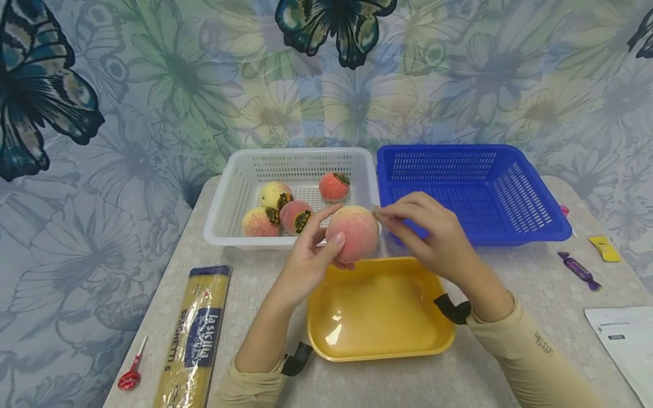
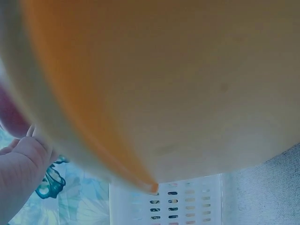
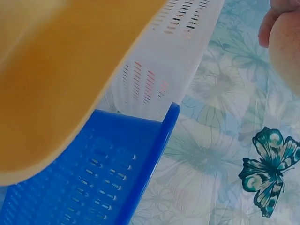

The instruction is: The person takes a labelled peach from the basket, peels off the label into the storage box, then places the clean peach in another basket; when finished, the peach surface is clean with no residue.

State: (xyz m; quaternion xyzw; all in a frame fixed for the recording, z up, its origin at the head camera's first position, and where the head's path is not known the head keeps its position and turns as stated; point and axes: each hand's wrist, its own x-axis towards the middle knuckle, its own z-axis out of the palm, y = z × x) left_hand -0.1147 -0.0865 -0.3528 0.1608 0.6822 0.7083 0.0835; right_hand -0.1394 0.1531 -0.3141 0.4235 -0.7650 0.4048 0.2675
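Observation:
A pink and yellow peach [image 1: 353, 233] is held in my left hand [image 1: 305, 262], thumb on its near side, over the far edge of a yellow tray [image 1: 380, 317]. At the peach's right side my right hand [image 1: 433, 235] pinches a small, thin greyish piece that looks like a sticker seen edge-on; the fingers hide most of it. In the left wrist view, part of my left hand [image 2: 26, 164] and the peach [image 2: 10, 115] show past the tray's underside. The right wrist view catches the peach [image 3: 288, 54] at its upper right edge.
Behind stand a white basket [image 1: 224, 237] with several peaches bearing black stickers and a blue basket [image 1: 495, 226]. At left lie a spaghetti pack [image 1: 196, 334] and a red lollipop [image 1: 130, 377]. Purple [image 1: 579, 271] and yellow [image 1: 605, 249] wrapped sweets and a white packet [image 1: 624, 345] lie right.

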